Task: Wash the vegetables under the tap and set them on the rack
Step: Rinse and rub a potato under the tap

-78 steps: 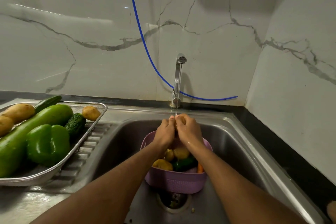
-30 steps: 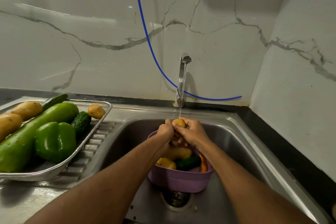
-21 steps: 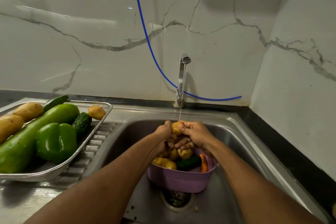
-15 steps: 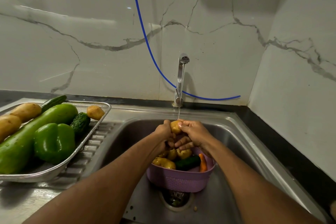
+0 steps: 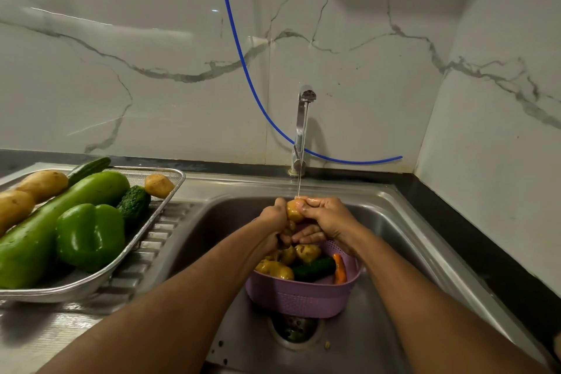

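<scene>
A thin stream of water falls from the steel tap (image 5: 304, 118) onto a small yellow potato (image 5: 294, 210). My left hand (image 5: 273, 222) and my right hand (image 5: 324, 218) both grip that potato over the sink. Under them stands a purple basket (image 5: 300, 297) with potatoes (image 5: 274, 269), a cucumber (image 5: 312, 267) and a carrot (image 5: 339, 267). At the left, the steel rack tray (image 5: 91, 278) holds a long green gourd (image 5: 51, 222), a green bell pepper (image 5: 89, 235), a bitter gourd (image 5: 135, 202), a cucumber (image 5: 89, 165) and several potatoes (image 5: 159, 185).
The steel sink basin (image 5: 388, 237) has a drain (image 5: 293, 328) below the basket. A blue hose (image 5: 243, 64) curves down the marble wall behind the tap. The ribbed drainboard (image 5: 151, 249) lies under the tray. A black counter edge (image 5: 485, 252) runs along the right.
Both hands stay under the stream; the potato has turned between them and shows more at the top than in the earliest frame. The tray's vegetables have not moved.
</scene>
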